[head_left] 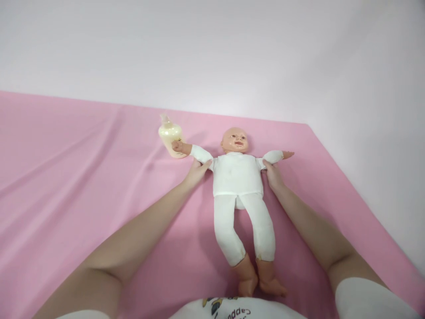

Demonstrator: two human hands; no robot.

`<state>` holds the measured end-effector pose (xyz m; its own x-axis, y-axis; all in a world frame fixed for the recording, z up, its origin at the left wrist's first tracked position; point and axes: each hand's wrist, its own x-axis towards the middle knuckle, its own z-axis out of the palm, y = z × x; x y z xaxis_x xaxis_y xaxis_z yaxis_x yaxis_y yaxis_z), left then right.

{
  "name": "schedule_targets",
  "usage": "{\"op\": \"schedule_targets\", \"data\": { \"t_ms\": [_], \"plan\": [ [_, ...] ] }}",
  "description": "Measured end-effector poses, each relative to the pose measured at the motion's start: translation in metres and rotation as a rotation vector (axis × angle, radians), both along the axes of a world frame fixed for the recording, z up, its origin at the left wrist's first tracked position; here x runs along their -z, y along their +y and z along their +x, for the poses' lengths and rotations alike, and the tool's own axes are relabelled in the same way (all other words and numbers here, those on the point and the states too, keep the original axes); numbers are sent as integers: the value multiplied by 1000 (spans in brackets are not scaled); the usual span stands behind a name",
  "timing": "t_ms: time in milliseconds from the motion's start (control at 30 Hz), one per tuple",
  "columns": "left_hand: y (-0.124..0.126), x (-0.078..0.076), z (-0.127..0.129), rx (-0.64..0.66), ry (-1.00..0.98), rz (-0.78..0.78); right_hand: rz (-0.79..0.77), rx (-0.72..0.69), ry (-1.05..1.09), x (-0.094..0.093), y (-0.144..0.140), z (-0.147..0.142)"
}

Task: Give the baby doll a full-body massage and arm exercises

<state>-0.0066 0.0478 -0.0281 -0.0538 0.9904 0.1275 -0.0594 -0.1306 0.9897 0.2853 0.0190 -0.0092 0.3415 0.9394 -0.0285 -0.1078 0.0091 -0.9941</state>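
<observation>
A baby doll [237, 175] with a white cloth body lies face up on a pink sheet, arms stretched out to both sides and feet toward me. At its upper arm on the left of the view, my left hand [198, 170] is closed, the thumb on top of the cloth. My right hand [272, 173] grips the opposite upper arm close to the shoulder in the same way. The fingers beneath the doll's arms are hidden. Beside the doll's hand on the left is a baby bottle [171, 135] with pale yellowish contents, partly covered by that hand.
The pink sheet [83, 177] has soft creases on the left. Its far edge and right edge meet a pale white surface [199, 53]. My printed white shirt [232, 309] shows at the bottom, near the doll's feet.
</observation>
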Motion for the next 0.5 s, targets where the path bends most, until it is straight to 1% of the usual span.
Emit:
{"op": "schedule_targets", "data": {
  "t_ms": [133, 200, 333, 500],
  "plan": [
    [-2, -4, 2, -14, -207, -90, 68, 12, -11, 1, 0, 2],
    [-3, -6, 4, -26, -272, -119, 109, 35, -46, 3, 1, 4],
    [-2, -5, 6, -61, -311, -111, 147, 72, -90, 6, 3, 6],
    [-1, -2, 5, -100, -353, -91, 189, 100, 53, 13, 7, 6]
  ]
}}
